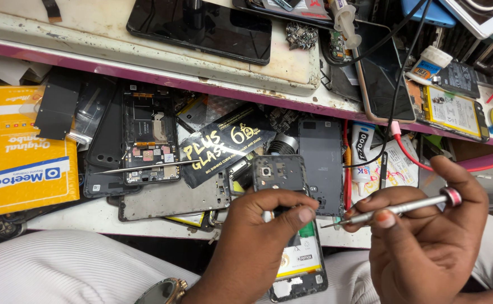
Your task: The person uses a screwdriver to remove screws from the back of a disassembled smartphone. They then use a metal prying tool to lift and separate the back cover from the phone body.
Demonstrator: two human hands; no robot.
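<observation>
From the head camera, your left hand has its grip closed on an opened phone, thumb and fingers pinching it across the middle so the camera end points up and away from you. The phone hangs in the air above your lap, in front of the worktop, with its back cover off and the battery with its white and yellow label exposed at the lower end. Judge it light and stiff but fragile: the bare board and thin connectors will not take pressure, so keep your hold on the frame edges, as now, and off the battery and the camera block.

Your right hand has its grip closed on a thin metal screwdriver, fingers wrapped along the shaft, the pink-ringed cap by your knuckle. Its fine tip points left and sits just beside the phone's right edge, whether touching I cannot tell. The smooth shaft looks slippery; the pinch nearer the tip gives you control.

On the worktop behind lie other stripped phones, a black glass-protector packet, a yellow box and a white glue tube.
</observation>
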